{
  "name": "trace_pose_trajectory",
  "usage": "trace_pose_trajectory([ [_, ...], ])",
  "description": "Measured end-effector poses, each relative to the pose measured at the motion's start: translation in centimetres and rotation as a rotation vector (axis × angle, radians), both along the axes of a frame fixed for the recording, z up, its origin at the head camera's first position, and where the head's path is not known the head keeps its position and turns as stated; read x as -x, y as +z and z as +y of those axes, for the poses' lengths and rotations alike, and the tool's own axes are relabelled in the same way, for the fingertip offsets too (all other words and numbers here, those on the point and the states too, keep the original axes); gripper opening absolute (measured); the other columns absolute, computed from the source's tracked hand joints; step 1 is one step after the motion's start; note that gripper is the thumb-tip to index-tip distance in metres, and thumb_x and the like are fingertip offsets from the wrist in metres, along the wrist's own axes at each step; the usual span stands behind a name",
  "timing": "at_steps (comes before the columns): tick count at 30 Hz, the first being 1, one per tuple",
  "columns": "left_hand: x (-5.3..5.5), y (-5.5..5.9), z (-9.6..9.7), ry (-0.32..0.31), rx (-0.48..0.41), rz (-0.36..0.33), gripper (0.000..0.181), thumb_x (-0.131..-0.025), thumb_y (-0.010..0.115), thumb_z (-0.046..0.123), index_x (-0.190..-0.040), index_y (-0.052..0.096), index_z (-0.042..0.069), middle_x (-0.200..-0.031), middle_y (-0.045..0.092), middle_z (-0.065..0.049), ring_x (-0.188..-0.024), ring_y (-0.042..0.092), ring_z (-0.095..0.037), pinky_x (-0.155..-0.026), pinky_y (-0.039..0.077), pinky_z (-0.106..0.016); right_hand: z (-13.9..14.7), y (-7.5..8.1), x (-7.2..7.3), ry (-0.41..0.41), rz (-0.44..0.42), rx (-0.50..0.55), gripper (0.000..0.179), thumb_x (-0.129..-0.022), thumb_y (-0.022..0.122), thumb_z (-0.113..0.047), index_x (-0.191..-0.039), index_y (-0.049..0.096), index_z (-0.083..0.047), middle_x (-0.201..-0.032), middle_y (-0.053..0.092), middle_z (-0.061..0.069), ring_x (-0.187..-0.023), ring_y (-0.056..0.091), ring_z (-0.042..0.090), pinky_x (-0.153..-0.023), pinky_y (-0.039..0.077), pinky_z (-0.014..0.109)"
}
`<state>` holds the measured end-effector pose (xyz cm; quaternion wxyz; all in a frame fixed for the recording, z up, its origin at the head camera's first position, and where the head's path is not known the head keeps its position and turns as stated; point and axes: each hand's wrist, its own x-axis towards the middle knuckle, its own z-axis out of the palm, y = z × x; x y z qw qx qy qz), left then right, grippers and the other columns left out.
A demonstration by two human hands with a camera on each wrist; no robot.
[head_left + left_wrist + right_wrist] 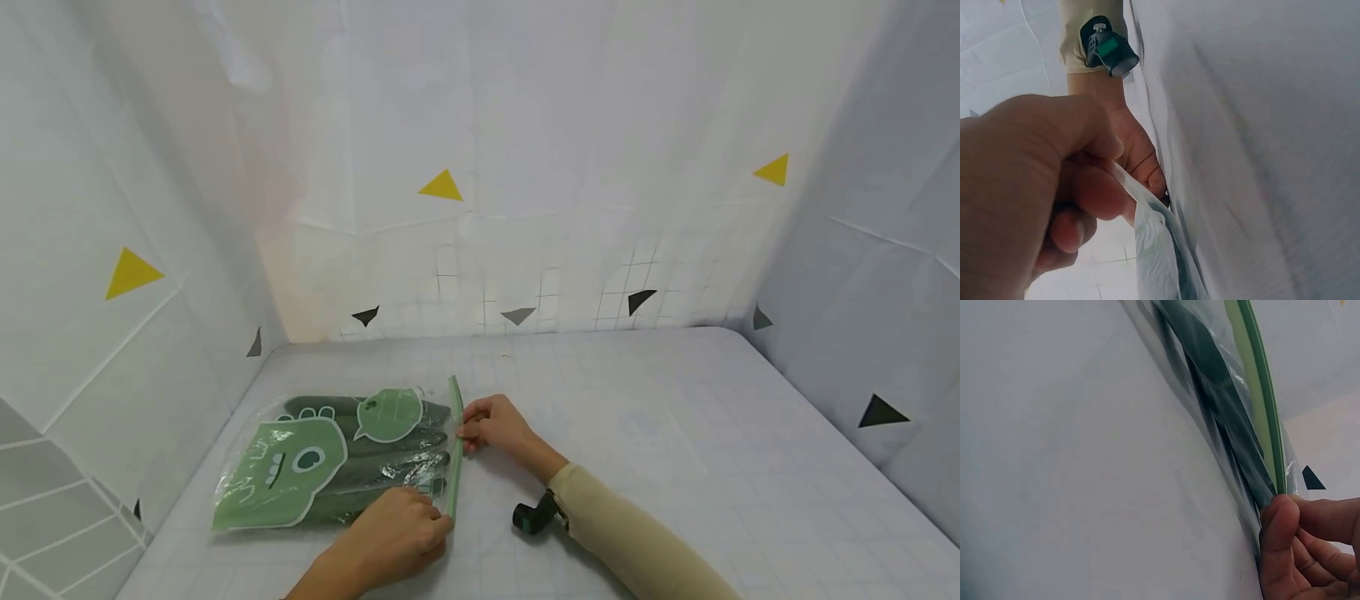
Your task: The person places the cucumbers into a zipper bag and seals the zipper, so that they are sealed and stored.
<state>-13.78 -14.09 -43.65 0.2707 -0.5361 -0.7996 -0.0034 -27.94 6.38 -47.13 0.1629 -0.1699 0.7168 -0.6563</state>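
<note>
A clear zip bag (322,492) with a green cartoon-face print lies flat on the white table. Several long dark green things (401,467) show through its plastic, side by side. Along its right edge runs a light green zip strip (454,467). My left hand (401,533) pinches the bag at the near end of that edge, between thumb and fingers, as the left wrist view also shows. Farther up the strip, my right hand (498,429) grips it between thumb and fingertips. In the right wrist view the green strip (1266,394) runs straight into the right fingertips (1282,512).
A small black device (534,515) is strapped at the right wrist, by the beige sleeve (637,533). White sheets with yellow and black triangles form a back wall (570,125) and side walls around the table (675,417).
</note>
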Motion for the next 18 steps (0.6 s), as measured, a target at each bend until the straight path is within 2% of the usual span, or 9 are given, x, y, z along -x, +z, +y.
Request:
trace_pose_trajectory([
  [11, 0.0, 0.0, 0.0, -0.019, -0.018, 0.033, 0.035, -0.068, 0.082, 0.012, -0.063, 0.048, 0.020, -0.054, 0.048, 0.013, -0.048, 0.047, -0.006, -0.046, 0.036, -0.024, -0.2, 0.0, 1.9, -0.035, 0.044, -0.030, 0.017, -0.091, 0.073, 0.006, -0.105, 0.068, 0.015, -0.075, 0.071, 0.016, -0.056, 0.064, 0.017, -0.055, 0.055, 0.029],
  [18, 0.0, -0.2, 0.0, -0.004, -0.002, 0.018, 0.036, -0.070, 0.083, 0.013, -0.063, 0.048, 0.021, -0.055, 0.048, 0.013, -0.047, 0.045, -0.005, -0.045, 0.032, -0.023, -0.3, -0.5, 3.1, -0.055, 0.018, -0.023, 0.018, -0.092, 0.075, 0.004, -0.106, 0.070, 0.013, -0.075, 0.072, 0.014, -0.057, 0.064, 0.016, -0.055, 0.055, 0.028],
])
